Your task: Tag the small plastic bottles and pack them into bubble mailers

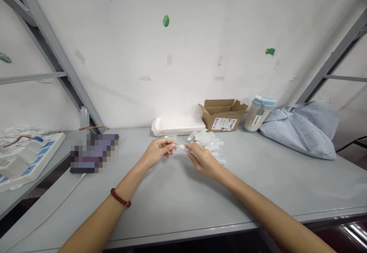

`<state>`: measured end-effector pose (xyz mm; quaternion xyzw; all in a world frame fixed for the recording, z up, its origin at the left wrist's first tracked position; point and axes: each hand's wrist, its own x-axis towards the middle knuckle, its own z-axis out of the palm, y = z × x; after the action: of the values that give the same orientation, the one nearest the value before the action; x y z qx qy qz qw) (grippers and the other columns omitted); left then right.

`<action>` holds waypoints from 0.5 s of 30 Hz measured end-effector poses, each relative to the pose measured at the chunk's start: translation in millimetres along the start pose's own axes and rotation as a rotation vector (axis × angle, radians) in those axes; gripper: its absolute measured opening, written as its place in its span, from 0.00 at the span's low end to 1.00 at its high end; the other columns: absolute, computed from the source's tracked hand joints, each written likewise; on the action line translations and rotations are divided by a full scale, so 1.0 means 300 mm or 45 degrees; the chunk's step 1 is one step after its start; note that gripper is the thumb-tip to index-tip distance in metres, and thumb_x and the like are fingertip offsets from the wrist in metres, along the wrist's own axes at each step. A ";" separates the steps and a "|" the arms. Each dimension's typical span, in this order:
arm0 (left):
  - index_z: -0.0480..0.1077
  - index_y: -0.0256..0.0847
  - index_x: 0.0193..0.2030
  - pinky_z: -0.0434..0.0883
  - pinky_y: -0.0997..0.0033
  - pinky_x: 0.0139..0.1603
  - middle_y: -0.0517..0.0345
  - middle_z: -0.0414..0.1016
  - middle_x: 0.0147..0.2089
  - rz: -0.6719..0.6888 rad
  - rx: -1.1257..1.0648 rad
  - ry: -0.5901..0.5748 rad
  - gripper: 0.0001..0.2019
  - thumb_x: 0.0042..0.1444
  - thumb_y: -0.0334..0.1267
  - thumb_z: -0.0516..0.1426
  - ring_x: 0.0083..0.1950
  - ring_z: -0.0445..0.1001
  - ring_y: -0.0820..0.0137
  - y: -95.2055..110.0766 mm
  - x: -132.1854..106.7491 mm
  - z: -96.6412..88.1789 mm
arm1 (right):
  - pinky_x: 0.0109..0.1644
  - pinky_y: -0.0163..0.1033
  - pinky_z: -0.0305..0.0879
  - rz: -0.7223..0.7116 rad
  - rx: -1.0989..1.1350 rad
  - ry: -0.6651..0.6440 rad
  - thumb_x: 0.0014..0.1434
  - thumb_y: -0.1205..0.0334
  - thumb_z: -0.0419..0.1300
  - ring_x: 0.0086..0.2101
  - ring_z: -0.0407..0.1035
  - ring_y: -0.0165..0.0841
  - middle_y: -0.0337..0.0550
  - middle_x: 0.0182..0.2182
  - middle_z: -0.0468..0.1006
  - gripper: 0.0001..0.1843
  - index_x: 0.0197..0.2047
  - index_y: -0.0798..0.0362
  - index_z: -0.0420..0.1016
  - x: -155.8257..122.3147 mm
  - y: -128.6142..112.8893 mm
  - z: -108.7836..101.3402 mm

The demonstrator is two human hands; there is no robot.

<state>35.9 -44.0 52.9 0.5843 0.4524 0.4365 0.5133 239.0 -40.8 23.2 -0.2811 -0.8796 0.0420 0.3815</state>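
My right hand (203, 159) is closed around a small translucent plastic bottle, whose white tip (181, 147) points left out of my fingers. Facing it, my left hand (159, 151) pinches a thin, needle-like piece (177, 145) between thumb and fingertips, right at that tip. Whether the piece and the tip touch is too small to tell. Several more translucent bottles (215, 144) lie on the table just behind and beside my right hand, with small thin metal bits (193, 139) among them.
Behind my hands lies a stack of white flat packs (180, 124). An open cardboard box (225, 117), a blue-lidded cup (258, 114) and a grey-blue cloth bundle (301, 130) stand to the right. At left are a blurred phone-like device (97, 153), its white cable (54, 211) and a power strip (31, 161).
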 end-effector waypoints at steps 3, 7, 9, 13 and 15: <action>0.73 0.37 0.34 0.65 0.73 0.30 0.57 0.72 0.29 0.005 0.035 0.018 0.12 0.47 0.43 0.60 0.29 0.66 0.74 0.002 -0.001 0.005 | 0.40 0.42 0.68 -0.009 0.019 -0.017 0.62 0.69 0.47 0.40 0.68 0.37 0.52 0.41 0.72 0.14 0.51 0.54 0.61 0.001 -0.001 -0.002; 0.73 0.36 0.31 0.65 0.73 0.28 0.58 0.71 0.27 0.038 0.179 0.058 0.11 0.45 0.42 0.59 0.27 0.67 0.74 0.002 -0.002 0.018 | 0.40 0.41 0.69 -0.037 0.028 0.005 0.62 0.70 0.47 0.40 0.68 0.37 0.52 0.41 0.72 0.14 0.49 0.54 0.64 0.001 0.001 0.000; 0.73 0.37 0.30 0.65 0.73 0.27 0.59 0.71 0.25 0.043 0.234 0.064 0.10 0.44 0.42 0.58 0.26 0.66 0.74 -0.004 -0.001 0.026 | 0.40 0.41 0.69 -0.039 0.043 0.040 0.62 0.70 0.47 0.39 0.69 0.36 0.52 0.40 0.72 0.13 0.49 0.54 0.65 0.000 0.002 0.002; 0.73 0.36 0.30 0.65 0.73 0.26 0.58 0.72 0.26 0.043 0.218 0.062 0.10 0.44 0.41 0.58 0.25 0.66 0.74 -0.021 0.001 0.038 | 0.39 0.40 0.69 -0.009 0.064 0.072 0.62 0.70 0.47 0.38 0.69 0.36 0.51 0.39 0.73 0.13 0.48 0.54 0.66 -0.005 -0.003 0.008; 0.73 0.36 0.30 0.65 0.73 0.26 0.57 0.73 0.27 0.037 0.191 0.072 0.10 0.44 0.41 0.58 0.25 0.67 0.74 -0.026 0.001 0.043 | 0.38 0.40 0.69 -0.011 0.072 0.068 0.62 0.70 0.47 0.38 0.69 0.36 0.52 0.39 0.73 0.13 0.48 0.54 0.65 -0.009 -0.004 0.011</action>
<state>47.9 -45.9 43.9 0.6151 0.4894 0.4251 0.4488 237.7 -42.8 19.4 -0.2675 -0.8688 0.0577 0.4127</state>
